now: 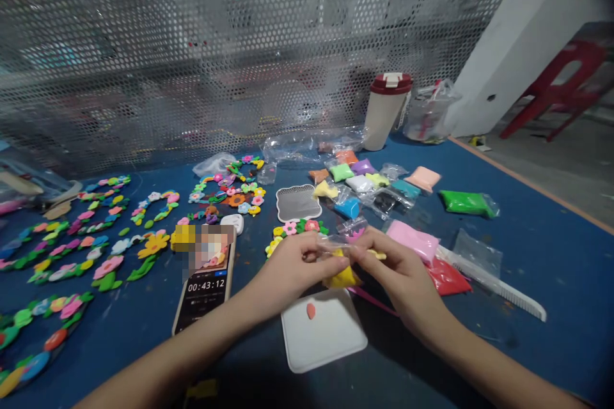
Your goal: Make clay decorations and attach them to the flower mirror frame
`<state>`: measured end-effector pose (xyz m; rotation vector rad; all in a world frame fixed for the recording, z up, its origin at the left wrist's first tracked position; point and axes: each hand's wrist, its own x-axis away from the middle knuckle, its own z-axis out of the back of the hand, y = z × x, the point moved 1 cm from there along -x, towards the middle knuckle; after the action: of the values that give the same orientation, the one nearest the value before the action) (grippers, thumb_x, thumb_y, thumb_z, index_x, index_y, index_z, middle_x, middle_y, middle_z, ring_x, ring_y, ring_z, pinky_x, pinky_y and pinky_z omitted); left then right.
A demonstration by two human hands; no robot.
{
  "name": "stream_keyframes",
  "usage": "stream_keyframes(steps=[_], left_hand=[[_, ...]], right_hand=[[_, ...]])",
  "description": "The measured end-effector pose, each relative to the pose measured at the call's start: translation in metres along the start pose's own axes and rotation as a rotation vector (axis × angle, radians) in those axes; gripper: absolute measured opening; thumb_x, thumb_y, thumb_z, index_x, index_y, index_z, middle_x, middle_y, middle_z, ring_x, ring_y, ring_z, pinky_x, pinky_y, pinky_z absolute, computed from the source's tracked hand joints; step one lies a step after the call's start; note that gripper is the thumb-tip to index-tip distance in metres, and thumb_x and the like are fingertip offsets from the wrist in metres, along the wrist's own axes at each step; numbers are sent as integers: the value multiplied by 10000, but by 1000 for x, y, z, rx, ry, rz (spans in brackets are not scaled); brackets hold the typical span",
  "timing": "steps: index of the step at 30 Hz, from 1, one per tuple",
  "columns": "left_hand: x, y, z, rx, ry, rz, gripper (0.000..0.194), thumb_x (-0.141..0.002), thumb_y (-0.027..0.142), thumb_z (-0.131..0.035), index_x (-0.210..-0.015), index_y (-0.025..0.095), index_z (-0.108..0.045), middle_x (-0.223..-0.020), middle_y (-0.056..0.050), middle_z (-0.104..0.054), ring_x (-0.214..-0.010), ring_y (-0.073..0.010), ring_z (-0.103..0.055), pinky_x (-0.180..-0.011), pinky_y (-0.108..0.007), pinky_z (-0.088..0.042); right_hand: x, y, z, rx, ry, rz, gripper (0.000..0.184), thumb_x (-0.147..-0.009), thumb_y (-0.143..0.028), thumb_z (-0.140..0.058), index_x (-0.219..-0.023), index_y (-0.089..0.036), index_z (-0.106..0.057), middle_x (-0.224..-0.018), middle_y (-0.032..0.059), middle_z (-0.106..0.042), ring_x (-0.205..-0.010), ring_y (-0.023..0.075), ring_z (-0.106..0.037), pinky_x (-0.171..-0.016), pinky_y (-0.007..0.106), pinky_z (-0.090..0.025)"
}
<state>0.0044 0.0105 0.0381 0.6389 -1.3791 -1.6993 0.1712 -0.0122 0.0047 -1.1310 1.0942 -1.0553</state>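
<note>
Both of my hands meet over the front of the table, around a clear plastic bag of yellow clay (343, 276). My left hand (304, 262) pinches one side of the bag's upper edge. Opposite it, my right hand (391, 265) grips the other side, and a small pale-yellow piece (377, 255) shows at its fingertips. Just below lies a white square board (326, 342) with a small coral teardrop piece (311, 311) on it. Behind my left hand, a frame ringed with clay flowers (290, 228) is partly hidden. A pink clay packet (412, 241) lies beside my right hand.
A phone (204, 294) showing a timer lies left, near several flower-decorated frames (71, 255). Several coloured clay packets (359, 183) spread behind my hands. A white comb (508, 291) and red packet (448, 276) lie right. A lidded cup (384, 112) stands by the perforated metal panel (230, 64).
</note>
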Motion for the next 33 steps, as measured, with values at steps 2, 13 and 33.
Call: stream_keyframes(steps=[2,13,33], left_hand=[[-1,-1,1,-9,3,21,207,-777,292,-595,-638,140,-568,-664,38,-435,-611,-101,-389,-573,-229,-285],[3,-2,2,-51,75,51,285,-766,360,-617,-594,148,-535,-591,52,-370,-553,-92,-353,-508,-218,-243],[12,8,6,-16,35,37,421,-888,428,-446,-585,151,-537,-659,12,-448,-618,-116,-398,-563,-222,-311]], right_hand=[[-1,1,0,-64,-3,-53,233,-830,-393,-585,-701,-199,-590,-721,-15,-536,-700,138,-473,-650,269,-350],[0,0,3,-97,14,-94,235,-802,-379,-623,-665,-194,-575,-671,-29,-499,-656,129,-444,-611,266,-324],[-3,-2,4,-262,36,-222,251,-741,-406,-675,-619,-194,-619,-639,-15,-533,-627,133,-451,-599,264,-355]])
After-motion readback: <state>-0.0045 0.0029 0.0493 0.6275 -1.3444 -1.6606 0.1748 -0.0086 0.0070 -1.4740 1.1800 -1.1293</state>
